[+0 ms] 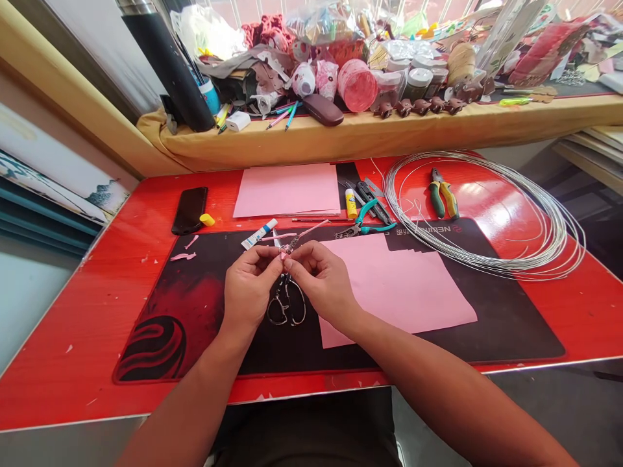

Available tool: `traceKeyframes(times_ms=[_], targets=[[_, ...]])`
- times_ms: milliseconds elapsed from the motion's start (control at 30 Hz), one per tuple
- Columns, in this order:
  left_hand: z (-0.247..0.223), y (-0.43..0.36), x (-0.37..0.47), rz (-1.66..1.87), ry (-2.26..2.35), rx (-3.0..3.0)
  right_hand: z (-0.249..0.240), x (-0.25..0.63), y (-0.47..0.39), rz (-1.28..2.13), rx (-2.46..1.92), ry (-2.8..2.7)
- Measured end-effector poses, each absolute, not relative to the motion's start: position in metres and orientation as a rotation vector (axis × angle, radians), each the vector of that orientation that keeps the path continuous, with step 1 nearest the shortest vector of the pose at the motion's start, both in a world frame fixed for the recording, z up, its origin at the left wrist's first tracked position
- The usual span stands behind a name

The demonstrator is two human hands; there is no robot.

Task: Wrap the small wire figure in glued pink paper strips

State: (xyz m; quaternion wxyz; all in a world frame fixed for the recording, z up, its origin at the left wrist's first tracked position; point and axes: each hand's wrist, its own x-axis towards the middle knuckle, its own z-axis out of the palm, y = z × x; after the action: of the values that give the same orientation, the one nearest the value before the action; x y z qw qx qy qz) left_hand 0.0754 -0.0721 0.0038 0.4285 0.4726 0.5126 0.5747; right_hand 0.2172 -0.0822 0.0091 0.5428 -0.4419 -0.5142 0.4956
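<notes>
Fingers of the left hand (pixel 250 279) and right hand (pixel 318 279) meet, pinching a pink strip (pixel 283 255) above the scissors (pixel 286 305).

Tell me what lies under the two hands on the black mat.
Silver scissors lie on the black mat beneath the left hand and right hand; the handle loops show, the blades are covered. A pink sheet runs under the right wrist.

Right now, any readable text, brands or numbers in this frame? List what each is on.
"NEN...": light letters, partly covered by the wire coil, on the black desk mat; the rest cannot be read.
White glue tube: blue print, too small to read.
Yellow glue stick: label blurred.
Jars and packets on the ledge: labels unreadable.
Nothing else legible.
</notes>
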Motion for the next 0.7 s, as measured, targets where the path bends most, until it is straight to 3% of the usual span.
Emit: traceKeyframes(times_ms=[333, 700], targets=[[0.0013, -0.0703, 0.0746, 1.419, 1.192, 1.003, 0.0047, 0.2177, -0.0831, 0.981, -1.103, -1.42], [0.0022, -0.0669, 0.0684, 1.44, 1.205, 1.078, 0.0063, 0.2221, -0.082, 0.984, -1.12, -1.552]])
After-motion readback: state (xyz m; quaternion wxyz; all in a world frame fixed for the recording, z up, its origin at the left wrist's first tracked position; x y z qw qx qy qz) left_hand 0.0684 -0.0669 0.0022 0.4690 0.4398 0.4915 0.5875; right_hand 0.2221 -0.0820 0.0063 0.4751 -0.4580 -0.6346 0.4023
